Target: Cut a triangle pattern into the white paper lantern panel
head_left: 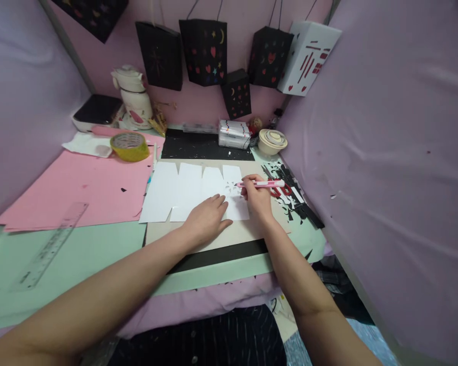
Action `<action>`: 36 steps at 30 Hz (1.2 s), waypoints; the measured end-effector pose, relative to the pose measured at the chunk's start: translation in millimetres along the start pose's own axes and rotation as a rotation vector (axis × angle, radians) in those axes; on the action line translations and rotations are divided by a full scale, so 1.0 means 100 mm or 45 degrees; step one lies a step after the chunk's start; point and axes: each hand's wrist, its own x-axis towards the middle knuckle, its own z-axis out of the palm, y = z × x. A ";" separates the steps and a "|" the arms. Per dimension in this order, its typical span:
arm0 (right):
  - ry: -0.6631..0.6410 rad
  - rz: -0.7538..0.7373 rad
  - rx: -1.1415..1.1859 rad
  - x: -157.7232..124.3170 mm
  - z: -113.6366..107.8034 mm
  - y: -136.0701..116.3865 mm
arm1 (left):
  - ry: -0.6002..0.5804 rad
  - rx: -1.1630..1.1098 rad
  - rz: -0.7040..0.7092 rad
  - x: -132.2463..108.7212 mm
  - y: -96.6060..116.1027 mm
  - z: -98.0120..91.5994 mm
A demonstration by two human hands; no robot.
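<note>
A white paper sheet (189, 190) with notched top and bottom edges lies on a pale board (209, 241). My left hand (206, 219) rests flat on the sheet's lower middle, fingers stretched out and holding nothing. Between the fingers of my right hand (257, 198) is a pink and white craft knife (265, 183), gripped like a pen. Its tip points left over the sheet's right panel, where small cut shapes form a burst pattern. Whether the tip touches the paper I cannot tell. Red-handled scissors (280, 189) lie just right of my right hand.
Black and white paper scraps (299, 201) pile up at right. Pink sheets (95, 188), a yellow tape roll (130, 147) and a clear ruler (53, 246) lie at left. Behind stand a box of pens (234, 134), a cream bowl (272, 142) and a white jug (135, 99). Paper lanterns (204, 53) hang above.
</note>
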 end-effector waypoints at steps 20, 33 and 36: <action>-0.349 -0.024 -0.292 0.18 -0.11 -0.07 | -0.373 0.082 0.162 0.14 -0.07 -0.26; -0.440 0.131 -0.420 0.36 -0.07 0.16 | -0.425 0.280 0.296 0.22 -0.03 -0.20; -0.471 0.096 -0.301 0.34 -0.09 0.21 | -0.368 0.268 0.351 0.19 -0.06 -0.04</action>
